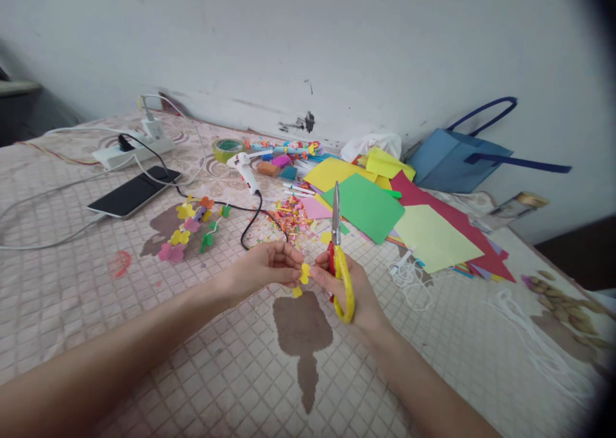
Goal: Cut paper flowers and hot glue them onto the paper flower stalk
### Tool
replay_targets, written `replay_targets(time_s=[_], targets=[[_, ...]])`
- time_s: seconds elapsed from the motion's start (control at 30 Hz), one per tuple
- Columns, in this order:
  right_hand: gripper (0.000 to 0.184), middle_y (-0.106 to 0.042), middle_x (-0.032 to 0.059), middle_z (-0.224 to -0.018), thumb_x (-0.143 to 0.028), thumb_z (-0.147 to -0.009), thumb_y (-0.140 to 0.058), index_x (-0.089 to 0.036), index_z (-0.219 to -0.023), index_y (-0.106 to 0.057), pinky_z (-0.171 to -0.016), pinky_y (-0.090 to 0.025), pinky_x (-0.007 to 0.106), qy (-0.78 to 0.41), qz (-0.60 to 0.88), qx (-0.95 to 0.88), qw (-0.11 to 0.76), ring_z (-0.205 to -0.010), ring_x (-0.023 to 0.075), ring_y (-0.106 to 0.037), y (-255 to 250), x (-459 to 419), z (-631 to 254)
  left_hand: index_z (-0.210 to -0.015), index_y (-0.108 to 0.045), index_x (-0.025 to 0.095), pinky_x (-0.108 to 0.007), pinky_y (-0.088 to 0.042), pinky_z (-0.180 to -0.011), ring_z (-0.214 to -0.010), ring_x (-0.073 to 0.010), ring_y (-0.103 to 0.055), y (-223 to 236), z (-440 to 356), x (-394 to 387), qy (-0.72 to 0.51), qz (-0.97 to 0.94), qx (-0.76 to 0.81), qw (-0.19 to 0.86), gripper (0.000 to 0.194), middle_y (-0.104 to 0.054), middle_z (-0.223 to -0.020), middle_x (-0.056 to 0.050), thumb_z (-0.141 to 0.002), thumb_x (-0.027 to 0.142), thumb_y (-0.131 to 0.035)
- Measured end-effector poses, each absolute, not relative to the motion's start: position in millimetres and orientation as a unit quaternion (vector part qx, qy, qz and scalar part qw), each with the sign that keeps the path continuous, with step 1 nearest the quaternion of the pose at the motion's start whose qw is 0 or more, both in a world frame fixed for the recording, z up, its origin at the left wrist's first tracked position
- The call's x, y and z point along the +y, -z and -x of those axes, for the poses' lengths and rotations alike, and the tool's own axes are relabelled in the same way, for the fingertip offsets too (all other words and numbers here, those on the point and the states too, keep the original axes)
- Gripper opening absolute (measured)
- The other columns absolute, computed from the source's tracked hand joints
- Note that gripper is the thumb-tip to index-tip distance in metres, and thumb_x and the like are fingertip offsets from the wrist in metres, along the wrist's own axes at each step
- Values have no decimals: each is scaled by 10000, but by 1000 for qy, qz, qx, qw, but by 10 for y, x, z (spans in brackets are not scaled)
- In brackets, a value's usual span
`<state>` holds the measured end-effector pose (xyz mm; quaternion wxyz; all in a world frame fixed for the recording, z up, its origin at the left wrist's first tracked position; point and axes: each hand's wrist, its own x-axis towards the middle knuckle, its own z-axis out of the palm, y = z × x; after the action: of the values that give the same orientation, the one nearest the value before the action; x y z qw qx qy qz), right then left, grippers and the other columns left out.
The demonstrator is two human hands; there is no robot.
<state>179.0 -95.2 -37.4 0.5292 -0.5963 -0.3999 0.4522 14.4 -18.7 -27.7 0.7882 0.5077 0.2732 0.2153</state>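
Note:
Between the fingertips of my left hand [272,265] and my right hand [353,290] is a small yellow paper flower [305,272], pinched from both sides. Scissors [342,277] with red and yellow handles hang on my right hand, their blades pointing up and away from me. Just below the fingers lies a yellow paper scrap [297,292]. Further left, a string of paper flowers [180,237] in yellow, pink, orange and green rests on the tablecloth. Beyond my hands is a heap of tiny coloured paper bits [292,217].
A white glue gun [245,172] with a black cord lies near green tape [227,148]. Left are a phone [135,193] and a power strip [132,152]. Coloured paper sheets [366,207], white string [411,284] and a blue bag [457,159] sit to the right.

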Motion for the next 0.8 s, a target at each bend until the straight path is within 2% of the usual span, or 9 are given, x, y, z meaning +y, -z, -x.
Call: replay_targets(time_s=[0.13, 0.47, 0.7, 0.8], targets=[[338, -561, -32, -619, -387, -600, -746, -175, -793, -568, -391, -345, 196, -462, 612, -373, 523, -441, 72, -444, 327, -963, -1771, -846, -590, 131, -243, -455, -693, -716, -102, -611, 274, -142, -181, -216, -523, 270, 779, 247, -657, -771, 0, -646, 89, -727], [259, -516, -49, -589, -333, -640, -707, -182, -787, -557, -385, -305, 201, -475, 609, -373, 514, -422, 62, -393, 367, -951, -1780, -868, -583, 142, -267, -436, -710, -742, -119, -604, 249, -155, -180, -219, -531, 296, 763, 273, -649, -787, -7, -634, 91, -715], [284, -548, -25, -677, -329, -622, -737, -176, -783, -560, -446, -359, 204, -465, 593, -368, 545, -523, 84, -471, 388, -944, -1772, -876, -588, 138, -246, -436, -644, -693, -116, -596, 271, -161, -212, -211, -543, 314, 750, 242, -653, -781, -16, -675, 187, -715], [297, -545, -29, -673, -338, -618, -741, -176, -788, -561, -438, -361, 199, -455, 596, -365, 551, -516, 82, -472, 373, -947, -1770, -908, -591, 142, -261, -456, -684, -708, -121, -609, 298, -147, -203, -194, -534, 268, 778, 272, -662, -802, -23, -668, 155, -717]])
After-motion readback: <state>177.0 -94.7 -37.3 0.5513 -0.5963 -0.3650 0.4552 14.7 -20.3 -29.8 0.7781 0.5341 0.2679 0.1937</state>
